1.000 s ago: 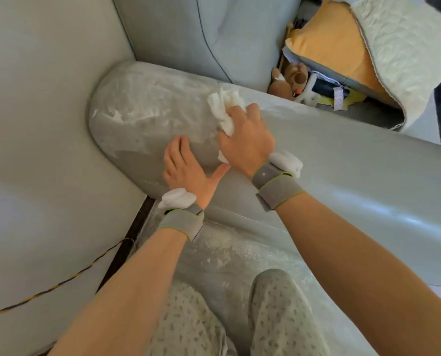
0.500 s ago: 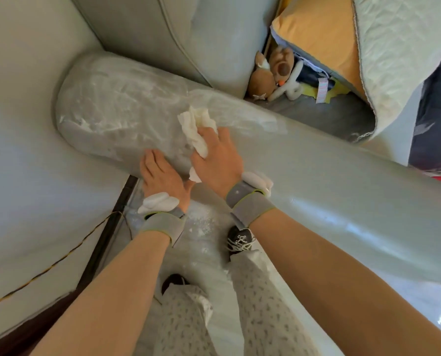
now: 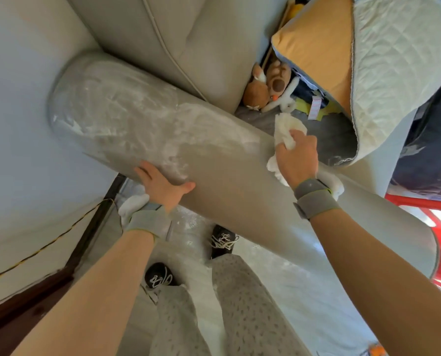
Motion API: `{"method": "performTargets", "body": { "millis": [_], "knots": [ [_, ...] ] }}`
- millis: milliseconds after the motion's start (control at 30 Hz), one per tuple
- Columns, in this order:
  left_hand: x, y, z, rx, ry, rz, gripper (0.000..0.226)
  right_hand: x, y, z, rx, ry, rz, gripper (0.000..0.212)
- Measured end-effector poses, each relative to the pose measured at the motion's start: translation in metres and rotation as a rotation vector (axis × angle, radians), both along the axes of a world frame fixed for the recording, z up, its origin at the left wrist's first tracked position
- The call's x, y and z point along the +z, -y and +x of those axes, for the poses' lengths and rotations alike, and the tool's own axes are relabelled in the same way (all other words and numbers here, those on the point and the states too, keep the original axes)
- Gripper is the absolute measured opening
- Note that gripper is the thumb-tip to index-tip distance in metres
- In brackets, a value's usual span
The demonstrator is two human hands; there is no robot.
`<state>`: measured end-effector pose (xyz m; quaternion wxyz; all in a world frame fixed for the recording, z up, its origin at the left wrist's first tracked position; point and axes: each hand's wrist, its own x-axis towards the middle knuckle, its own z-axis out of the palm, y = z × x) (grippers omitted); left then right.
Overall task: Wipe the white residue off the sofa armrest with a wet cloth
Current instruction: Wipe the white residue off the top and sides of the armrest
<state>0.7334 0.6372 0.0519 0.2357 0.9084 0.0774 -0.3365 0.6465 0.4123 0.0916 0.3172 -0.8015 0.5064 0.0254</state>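
Since the earlier frame the right hand [image 3: 296,158] has slid w/ the cloth [image 3: 286,132] along the sofa armrest [image 3: 214,160], away from the left hand and over to the inner edge by the seat; the two hands, then nearly touching, are now well apart. Right hand's fingers are curled round the bunched white cloth, pressing it onto the armrest top, w/ cloth sticking out both ahead of the fingers and under the palm. Left hand [image 3: 160,185] lies flat on the near side of the armrest, fingers straight, thumb spread, holding nothing. White residue [image 3: 127,116] covers the rounded end of the armrest and the stretch up to approx. where the left hand sits; the part between the hands looks mostly clean, though glare makes that hard to judge. Both wrists wear grey bands. Beyond the armrest, in the seat corner, are a brown plush toy [image 3: 268,83] and an orange cushion [image 3: 319,47] under a quilted blanket [image 3: 399,60]. Black laced shoes [image 3: 222,240] stand on the dusty floor below.
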Motion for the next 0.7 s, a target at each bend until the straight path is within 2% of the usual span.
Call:
{"method": "performTargets", "body": {
  "millis": [67, 167, 300, 500, 600, 700],
  "knots": [
    [-0.003, 0.001, 0.000, 0.004, 0.004, 0.005, 0.129, -0.005, 0.006, 0.005, -0.031, -0.130, -0.004, 0.043],
    [-0.004, 0.007, -0.001, -0.004, 0.004, 0.028, 0.129, -0.011, -0.006, 0.026, 0.026, -0.206, -0.020, 0.040],
    [0.001, 0.016, 0.001, 0.007, 0.003, 0.078, 0.128, -0.010, -0.038, 0.052, 0.179, -0.132, -0.014, 0.041],
    [-0.005, 0.016, -0.001, 0.042, 0.032, 0.099, 0.129, -0.005, -0.071, 0.074, 0.477, 0.043, 0.120, 0.043],
    [0.000, 0.017, 0.001, 0.039, 0.026, 0.124, 0.129, 0.002, -0.042, 0.064, 0.477, 0.146, 0.262, 0.039],
    [0.004, 0.018, 0.003, 0.029, 0.016, 0.160, 0.130, 0.004, -0.002, 0.051, 0.398, 0.093, 0.228, 0.042]
  ]
}}
